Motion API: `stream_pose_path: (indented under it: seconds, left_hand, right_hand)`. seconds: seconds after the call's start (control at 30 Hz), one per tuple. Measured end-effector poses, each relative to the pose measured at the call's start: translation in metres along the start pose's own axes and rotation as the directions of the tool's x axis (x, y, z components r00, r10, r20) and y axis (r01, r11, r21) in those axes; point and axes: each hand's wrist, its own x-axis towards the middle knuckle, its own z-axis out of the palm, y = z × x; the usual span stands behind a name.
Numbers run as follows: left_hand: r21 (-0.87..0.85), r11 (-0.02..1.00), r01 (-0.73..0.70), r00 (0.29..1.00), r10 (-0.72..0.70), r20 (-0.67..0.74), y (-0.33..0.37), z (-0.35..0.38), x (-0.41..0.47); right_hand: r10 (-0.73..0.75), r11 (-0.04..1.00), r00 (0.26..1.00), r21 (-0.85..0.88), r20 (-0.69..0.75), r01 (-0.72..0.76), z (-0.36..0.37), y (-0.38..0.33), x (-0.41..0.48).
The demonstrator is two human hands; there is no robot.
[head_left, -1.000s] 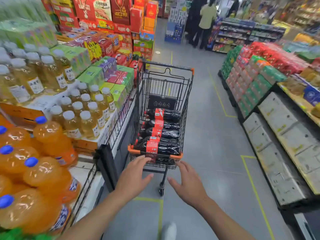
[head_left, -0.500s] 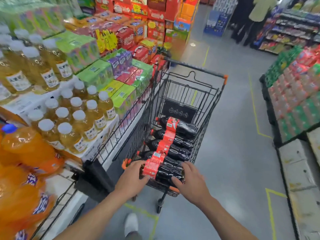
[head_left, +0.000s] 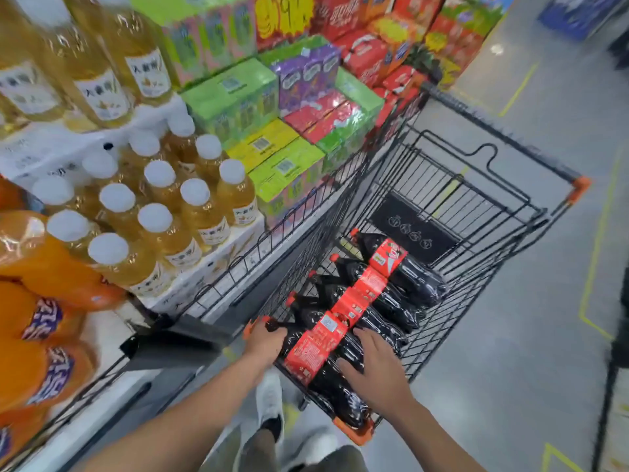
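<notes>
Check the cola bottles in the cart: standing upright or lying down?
Lying down: the cola bottles lie on their sides across the floor of the cart, caps pointing left, red labels facing up.

bare forearms [head_left: 190,413], a white sneaker [head_left: 269,395] over a dark ankle sock [head_left: 274,424], grey-olive trousers [head_left: 340,458] below.
</notes>
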Motion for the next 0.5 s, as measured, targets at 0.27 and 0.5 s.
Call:
stream_pose_path:
  seconds: [0.27, 0.5]
  left_hand:
    - [-0.176, 0.966, 0.188, 0.966, -0.214, -0.143, 0.009, 0.036, 0.028]
    - [-0.243, 0.927, 0.285, 0.921, -0.335, -0.200, 0.019, 0.057, 0.050]
  right_hand:
    - [-0.115, 0.991, 0.975, -0.043, 0.192, 0.126, 0.016, 0.026, 0.056]
    - [-0.189, 0.975, 0.918, -0.045, 0.348, 0.217, 0.026, 0.051, 0.078]
